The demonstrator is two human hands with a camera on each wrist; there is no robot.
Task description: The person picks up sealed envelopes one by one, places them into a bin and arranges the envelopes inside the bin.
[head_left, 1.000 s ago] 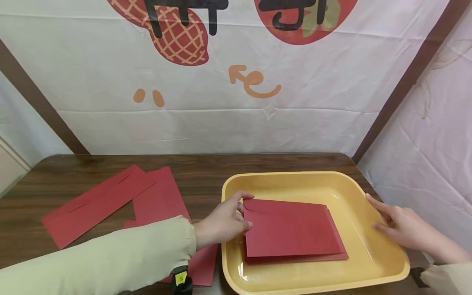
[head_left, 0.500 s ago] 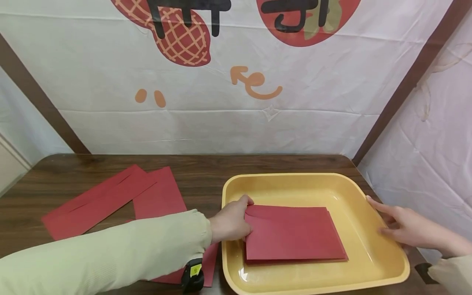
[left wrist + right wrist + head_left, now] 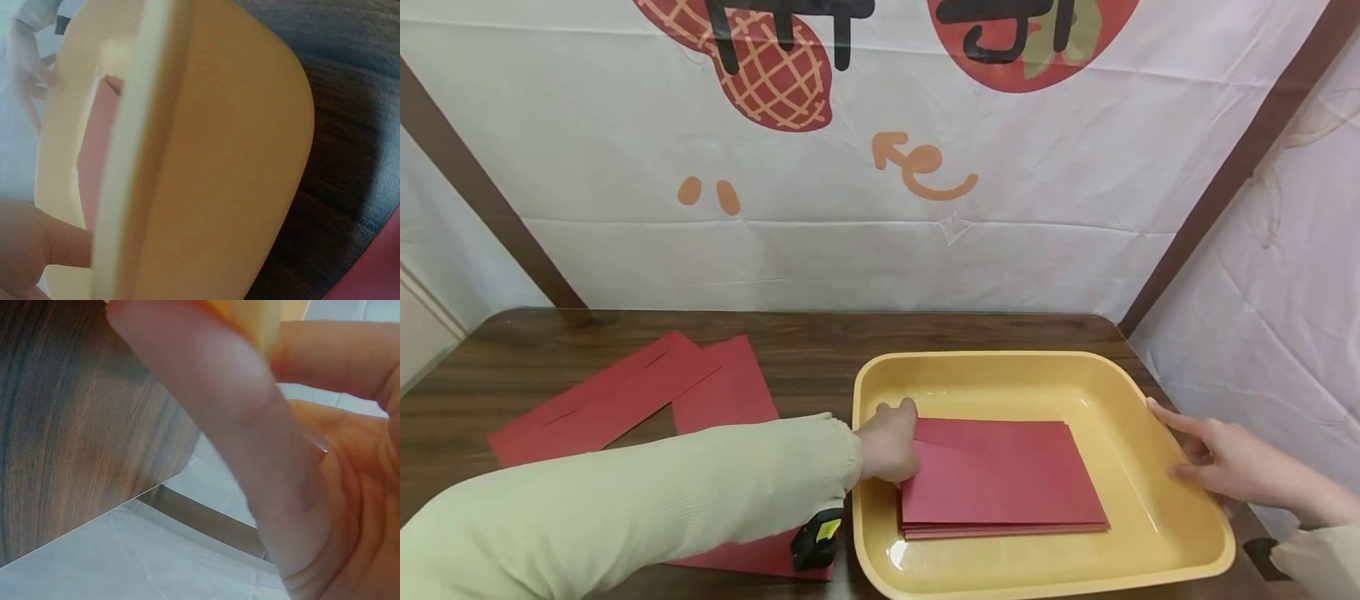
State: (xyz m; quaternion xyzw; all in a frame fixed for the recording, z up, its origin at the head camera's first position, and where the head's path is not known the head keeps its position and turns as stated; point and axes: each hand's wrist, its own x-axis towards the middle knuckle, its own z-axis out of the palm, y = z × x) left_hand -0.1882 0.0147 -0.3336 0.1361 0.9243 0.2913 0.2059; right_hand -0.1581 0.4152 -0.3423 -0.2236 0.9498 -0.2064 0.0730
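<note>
A stack of red envelopes [image 3: 1000,475] lies flat inside a yellow plastic tray [image 3: 1157,542]. My left hand [image 3: 889,442] reaches over the tray's left rim and grips the stack's left edge; most of its fingertips are hidden in the head view. Its thumb [image 3: 65,245] shows beyond the rim in the left wrist view, with part of a red envelope [image 3: 97,156] near it. My right hand [image 3: 1232,462] holds the tray's right rim, and in the right wrist view its fingers [image 3: 237,425] close round the yellow edge.
More red envelopes, one [image 3: 602,396] slanted across another [image 3: 722,383], lie on the dark wood table [image 3: 805,350] to the left, partly under my left sleeve [image 3: 700,483]. A white printed cloth [image 3: 820,250] hangs behind the table.
The left hand has moved slightly right and further over the stack's left edge. The top envelope, raised a little at first, now lies flat. The right hand has barely moved.
</note>
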